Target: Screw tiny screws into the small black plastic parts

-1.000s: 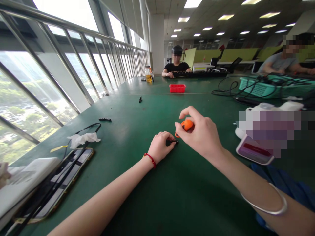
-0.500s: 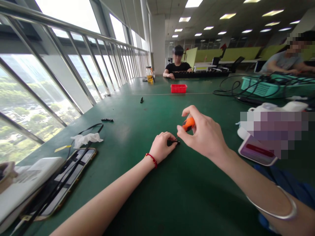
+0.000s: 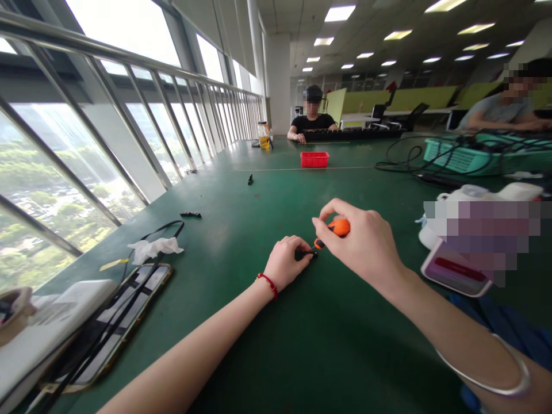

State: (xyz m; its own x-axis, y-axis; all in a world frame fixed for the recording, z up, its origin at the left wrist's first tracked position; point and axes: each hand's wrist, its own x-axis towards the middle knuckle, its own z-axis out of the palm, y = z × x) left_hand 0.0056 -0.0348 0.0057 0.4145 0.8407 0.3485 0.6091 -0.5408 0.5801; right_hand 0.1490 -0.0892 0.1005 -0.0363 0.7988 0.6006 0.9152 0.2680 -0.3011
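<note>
My left hand (image 3: 284, 261) rests on the green table (image 3: 241, 322), its fingers pinched around a small black part (image 3: 314, 253), mostly hidden under them. My right hand (image 3: 364, 236) is closed around the handle of an orange and black screwdriver (image 3: 340, 227). The tool leans, its handle up toward the right palm and its thin shaft running down to the black part by the left fingertips. Whether the tip sits in a screw is too small to tell.
Small black pieces (image 3: 190, 215) lie at left and farther back. A phone (image 3: 125, 328) with cables and a crumpled tissue (image 3: 155, 249) is at left. Ahead stands a red bin (image 3: 314, 160); a teal basket (image 3: 452, 155) with cables is at right. Two people sit beyond.
My right thumb and index finger have come closer together, and the screwdriver's handle now tilts more toward the right. My left hand stays on the black part. The view has shifted slightly.
</note>
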